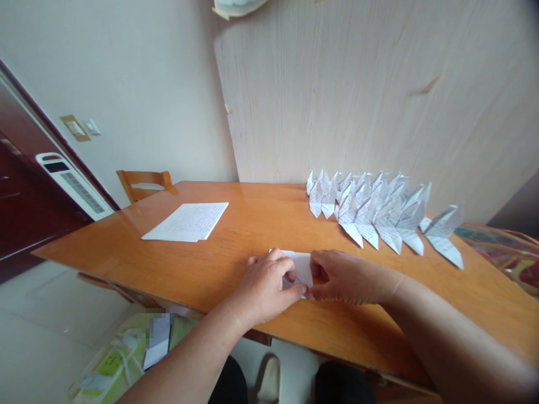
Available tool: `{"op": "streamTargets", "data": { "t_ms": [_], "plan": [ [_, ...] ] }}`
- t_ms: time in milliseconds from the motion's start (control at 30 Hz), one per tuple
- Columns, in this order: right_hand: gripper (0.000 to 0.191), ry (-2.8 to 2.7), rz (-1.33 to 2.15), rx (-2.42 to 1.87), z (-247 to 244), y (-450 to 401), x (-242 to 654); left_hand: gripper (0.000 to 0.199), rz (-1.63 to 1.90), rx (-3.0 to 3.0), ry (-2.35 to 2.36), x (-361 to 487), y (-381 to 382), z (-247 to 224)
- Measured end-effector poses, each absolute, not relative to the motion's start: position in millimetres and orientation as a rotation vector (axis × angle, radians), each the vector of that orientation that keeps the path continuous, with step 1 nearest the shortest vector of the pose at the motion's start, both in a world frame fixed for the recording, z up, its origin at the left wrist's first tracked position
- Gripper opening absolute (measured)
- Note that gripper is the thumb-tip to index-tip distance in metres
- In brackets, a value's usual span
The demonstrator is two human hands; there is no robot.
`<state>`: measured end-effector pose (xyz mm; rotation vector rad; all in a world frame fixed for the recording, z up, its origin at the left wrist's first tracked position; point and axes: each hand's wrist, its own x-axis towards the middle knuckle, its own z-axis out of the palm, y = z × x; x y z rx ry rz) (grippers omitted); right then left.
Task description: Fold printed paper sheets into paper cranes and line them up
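Note:
A small folded sheet of white paper point(302, 262) lies on the wooden table point(252, 216) near its front edge. My left hand point(272, 286) rests over its left part, fingers curled and thumb pressed on the lower edge. From the right, my right hand point(343, 276) pinches the paper's right edge between thumb and curled fingers. Both thumbs nearly meet at the bottom of the paper. My hands hide much of the sheet, so its exact folds cannot be made out.
Rows of folded paper figures point(387, 216) stand at the back right. A stack of printed sheets point(187, 221) lies at the left. A wooden chair point(145, 182) stands beyond the left end, and a green bin point(113, 359) with items sits below the front edge.

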<state>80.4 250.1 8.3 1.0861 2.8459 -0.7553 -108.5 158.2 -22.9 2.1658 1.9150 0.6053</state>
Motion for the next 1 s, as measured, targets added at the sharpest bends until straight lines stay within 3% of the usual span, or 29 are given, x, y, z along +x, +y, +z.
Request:
{"op": "streamTargets", "data": {
  "t_ms": [200,367,567,733,1000],
  "plan": [
    [0.029,2.833,-0.768,1.097,7.9,249.4,80.8,0.017,0.593,2.144,1.864,-112.4,159.8,-20.4],
    [0.028,2.826,-0.766,1.099,4.5,251.6,80.4,0.002,0.600,2.086,1.791,-117.4,161.5,-17.7],
    [0.024,2.804,-0.875,1.059,6.5,253.0,83.4,0.014,0.649,2.050,1.800,-119.3,162.9,-22.8],
    [0.021,2.773,-0.947,1.071,5.7,253.6,83.4,0.011,0.690,2.074,1.803,-118.5,163.5,-27.8],
    [0.031,2.832,-0.672,1.240,-6.8,250.0,72.3,0.007,0.687,2.072,1.816,-117.7,161.9,-25.3]
  ]
}}
